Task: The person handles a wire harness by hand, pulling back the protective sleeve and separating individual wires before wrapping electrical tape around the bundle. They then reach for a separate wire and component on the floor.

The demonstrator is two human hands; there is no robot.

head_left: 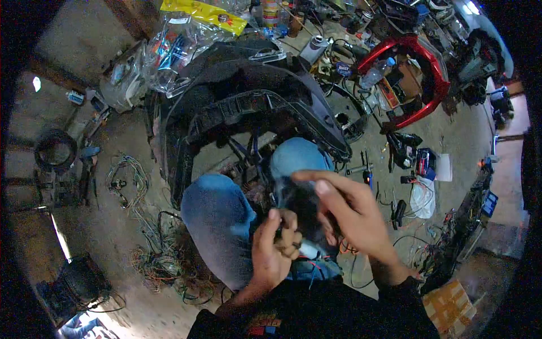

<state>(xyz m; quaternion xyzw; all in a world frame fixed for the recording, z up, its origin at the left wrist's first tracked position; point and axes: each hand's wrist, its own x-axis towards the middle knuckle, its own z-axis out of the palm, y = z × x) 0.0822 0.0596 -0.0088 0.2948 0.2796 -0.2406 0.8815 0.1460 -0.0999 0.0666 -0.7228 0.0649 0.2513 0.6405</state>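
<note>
My left hand (pixel 275 248) is closed around a small dark tool with a pale tip (pixel 307 248), held close over my lap. My right hand (pixel 344 212) is beside it, fingers curved around a dark, blurred object (pixel 296 198) that I cannot identify; the forefinger stretches out to the left. Both hands hover above my knees in blue jeans (pixel 217 220). Thin red and blue wires (pixel 313 265) show just under the hands.
A black scooter body panel (pixel 254 107) lies on the floor before my knees. Tangled wires (pixel 161 254) are at the left, a red panel (pixel 420 73) and bottles at the back right, plastic bags (pixel 175 45) behind, tools and parts scattered on the right.
</note>
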